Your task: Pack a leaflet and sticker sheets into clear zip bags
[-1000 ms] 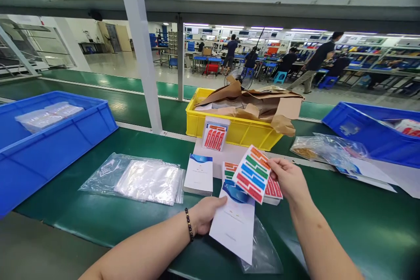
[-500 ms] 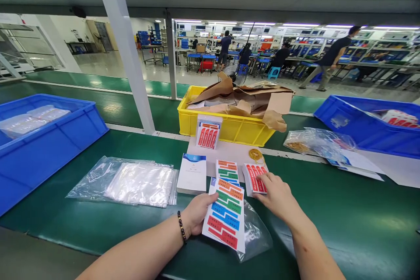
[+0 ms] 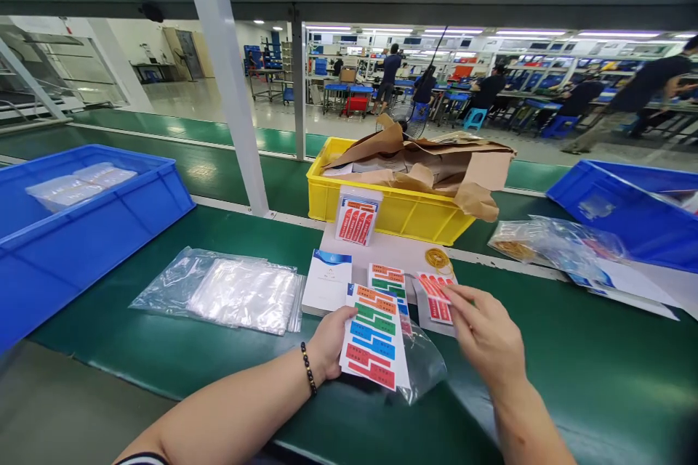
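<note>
My left hand pinches a multicoloured sticker sheet laid over a white booklet whose edges show behind it. Between the thumb and fingers of my right hand is the edge of a red sticker sheet, lifted at a tilt from the stack of red sticker sheets. More multicoloured sheets lie just beyond my left hand's papers, partly covered by them. A pile of white booklets with blue tops stands left of these. Under the held papers sits a clear plastic bag.
Clear zip bags lie at left by a blue bin. Behind the papers stand a filled bag and a yellow bin with brown paper. Rubber bands lie nearby. Another blue bin is at right.
The multicoloured sheet went from my right hand onto the booklet in my left. My right hand then moved to the red stack and lifted a red sheet's edge. The view shifted slightly.
</note>
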`<state>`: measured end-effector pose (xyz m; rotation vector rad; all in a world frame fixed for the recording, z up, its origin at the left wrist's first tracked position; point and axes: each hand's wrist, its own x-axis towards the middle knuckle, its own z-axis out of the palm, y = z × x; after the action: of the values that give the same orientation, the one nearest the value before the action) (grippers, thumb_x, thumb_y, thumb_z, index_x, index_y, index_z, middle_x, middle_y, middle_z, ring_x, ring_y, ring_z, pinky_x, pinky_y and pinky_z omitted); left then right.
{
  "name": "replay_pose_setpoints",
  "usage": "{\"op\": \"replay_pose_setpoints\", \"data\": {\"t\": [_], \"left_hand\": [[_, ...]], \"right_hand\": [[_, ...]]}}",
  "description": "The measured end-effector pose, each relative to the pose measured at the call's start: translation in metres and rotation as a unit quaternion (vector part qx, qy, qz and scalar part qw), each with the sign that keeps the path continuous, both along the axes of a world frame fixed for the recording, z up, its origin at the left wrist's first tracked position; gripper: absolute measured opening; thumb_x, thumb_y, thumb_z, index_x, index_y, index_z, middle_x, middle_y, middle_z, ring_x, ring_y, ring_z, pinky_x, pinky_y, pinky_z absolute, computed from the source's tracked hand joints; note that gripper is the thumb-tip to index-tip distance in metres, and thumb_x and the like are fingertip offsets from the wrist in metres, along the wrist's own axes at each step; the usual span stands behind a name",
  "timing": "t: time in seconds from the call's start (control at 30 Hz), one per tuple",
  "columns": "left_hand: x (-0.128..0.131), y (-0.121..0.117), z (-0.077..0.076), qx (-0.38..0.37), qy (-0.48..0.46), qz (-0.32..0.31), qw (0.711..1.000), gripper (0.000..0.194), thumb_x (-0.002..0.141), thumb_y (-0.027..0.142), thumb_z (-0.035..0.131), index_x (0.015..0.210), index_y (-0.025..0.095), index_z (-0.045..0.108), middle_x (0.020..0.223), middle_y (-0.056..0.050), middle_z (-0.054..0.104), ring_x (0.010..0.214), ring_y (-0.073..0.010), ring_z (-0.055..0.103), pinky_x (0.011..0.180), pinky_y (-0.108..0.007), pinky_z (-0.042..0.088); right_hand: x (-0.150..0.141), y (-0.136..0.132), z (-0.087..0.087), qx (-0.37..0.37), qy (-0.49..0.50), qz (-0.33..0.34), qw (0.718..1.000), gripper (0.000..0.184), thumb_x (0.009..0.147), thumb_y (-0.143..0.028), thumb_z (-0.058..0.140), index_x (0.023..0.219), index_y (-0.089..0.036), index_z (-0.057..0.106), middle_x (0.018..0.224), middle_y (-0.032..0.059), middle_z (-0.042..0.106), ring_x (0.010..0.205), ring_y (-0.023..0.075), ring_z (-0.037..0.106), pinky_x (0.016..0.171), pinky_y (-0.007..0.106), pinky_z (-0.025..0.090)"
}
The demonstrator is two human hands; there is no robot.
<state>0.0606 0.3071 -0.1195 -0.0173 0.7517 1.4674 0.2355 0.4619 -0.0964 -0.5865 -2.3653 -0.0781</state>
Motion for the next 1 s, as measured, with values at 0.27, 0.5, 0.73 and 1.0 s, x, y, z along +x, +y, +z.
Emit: {"op": "replay_pose_setpoints", "data": {"t": [0.27, 0.5, 0.73, 1.0], "left_hand": [[-0.001, 0.003, -0.003, 0.081, 0.026, 0.015, 0.996, 0.052, 0.076, 0.050, 0.048, 0.103, 0.005, 0.056, 0.100, -0.016, 0.062, 0.095, -0.0252, 0.058, 0.089, -0.037, 0.040], [0.004, 0.000, -0.003, 0.078, 0.136, 0.035, 0.987, 0.037, 0.069, 0.030, 0.064, 0.097, 0.007, 0.058, 0.091, -0.014, 0.065, 0.085, -0.0250, 0.061, 0.082, -0.039, 0.043], [0.008, -0.007, -0.005, 0.085, 0.160, -0.045, 0.982, 0.038, 0.070, 0.035, 0.063, 0.096, 0.008, 0.059, 0.088, -0.014, 0.065, 0.076, -0.0209, 0.063, 0.075, -0.035, 0.046], [0.009, -0.009, -0.010, 0.095, 0.169, -0.067, 0.979, 0.042, 0.068, 0.037, 0.065, 0.098, 0.009, 0.058, 0.093, -0.014, 0.064, 0.075, -0.0177, 0.062, 0.072, -0.030, 0.046]], "right_hand": [[-0.046, -0.086, -0.003, 0.063, -0.094, 0.230, 0.967, 0.025, 0.078, -0.009, 0.044, 0.097, -0.016, 0.059, 0.085, 0.0090, 0.063, 0.075, 0.0200, 0.053, 0.066, 0.036, 0.041], [-0.045, -0.084, -0.001, -0.021, -0.115, 0.253, 0.960, 0.018, 0.081, -0.019, 0.046, 0.093, -0.017, 0.060, 0.077, 0.0069, 0.060, 0.068, 0.0175, 0.051, 0.065, 0.034, 0.041], [-0.029, -0.035, -0.004, -0.278, 0.028, 0.078, 0.957, 0.023, 0.083, -0.032, 0.045, 0.100, -0.020, 0.055, 0.091, 0.0065, 0.053, 0.072, 0.0147, 0.053, 0.062, 0.027, 0.046], [-0.025, -0.021, -0.006, -0.404, 0.031, 0.084, 0.910, 0.020, 0.077, -0.037, 0.052, 0.088, -0.021, 0.057, 0.090, 0.0047, 0.051, 0.070, 0.0140, 0.050, 0.062, 0.028, 0.044]]}}
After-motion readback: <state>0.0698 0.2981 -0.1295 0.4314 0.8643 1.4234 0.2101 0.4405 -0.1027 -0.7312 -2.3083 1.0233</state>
